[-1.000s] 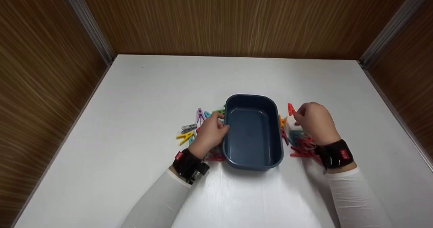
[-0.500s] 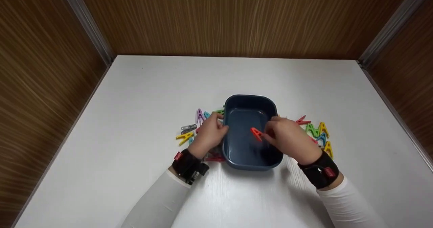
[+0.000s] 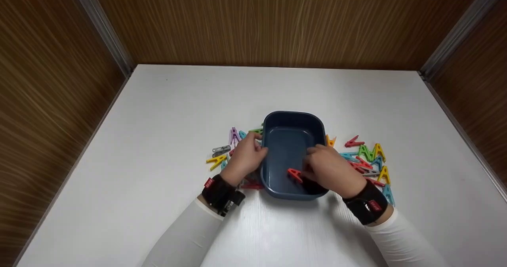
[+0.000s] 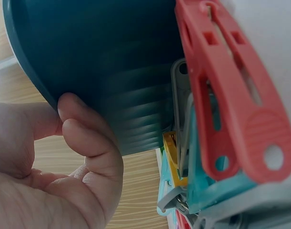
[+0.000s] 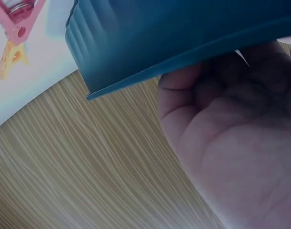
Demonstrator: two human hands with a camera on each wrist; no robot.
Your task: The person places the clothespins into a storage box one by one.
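Head view: dark blue tub (image 3: 295, 156), oblong with rounded corners, glossy inside, standing on the white table (image 3: 158, 140) a little nearer than its middle. Small red peg (image 3: 294, 174) low in the tub's near part, at the fingertips of the right hand (image 3: 328, 170); fingers curled down over the right rim, thumb and forefinger seemingly pinching the peg, though contact partly hidden. Left hand (image 3: 245, 156) curled against the tub's left wall, gripping the rim. Scattered pegs (image 3: 366, 160) in green, yellow, red and teal lying right of the tub; another small heap of pegs (image 3: 223, 150) to the left, partly under the left hand.

Left wrist view: blue wall (image 4: 97, 62) filling the top, blurred; curled fingers (image 4: 88, 143) pressed to its outside, thumb side over the edge. Big salmon-red peg (image 4: 231, 90) close by on the table, over grey, teal and yellow ones.

Right wrist view: underside and rim of the tub (image 5: 183, 38) above the palm (image 5: 240, 152); fingertips hidden behind the rim, so grip on the peg impossible to confirm here. Pink peg (image 5: 19, 19) and yellow peg (image 5: 9, 59) at upper left.

Compared with half a second ago: red peg lower and nearer in the tub, right hand dropped and drawn towards the near rim, more of the right-hand pegs uncovered. Left hand and tub unmoved.
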